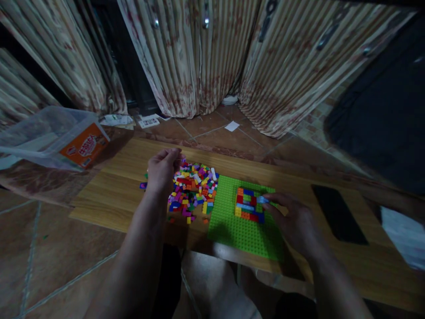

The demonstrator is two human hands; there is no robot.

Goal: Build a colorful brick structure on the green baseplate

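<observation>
- By clock directions taken from the middle of the green baseplate [232, 238], with 12 o'clock at the far edge of the wooden table [113, 177], the brick assembly [245, 215] is seated just toward 12 o'clock on the studs.
- The assembly is made up of red, orange, yellow and blue bricks set in a rough rectangle, with a light-blue bar laid across it and some green seen in between.
- At 3 o'clock, the right hand [294, 215] is reached in over the baseplate; a pale-blue brick [262, 200] is pinched between thumb and fingers, at the assembly's 2 o'clock side. Whether the assembly is touched by it cannot be told.
- At 10 o'clock, the left hand [161, 170] is held at the far left corner of the loose brick pile [191, 188], fingers curled together; whether a small piece is gripped there cannot be told.
- The pile is spread between 9 and 10 o'clock, just beside the baseplate; a dark flat slab [338, 215] is laid at 3 o'clock, beyond the right hand.
- The step in hand is judged to be the placing of a single brick on the assembly.
- For the next move, stud alignment and a straight downward press seem to be called for, with neighbouring bricks left undisturbed.
</observation>
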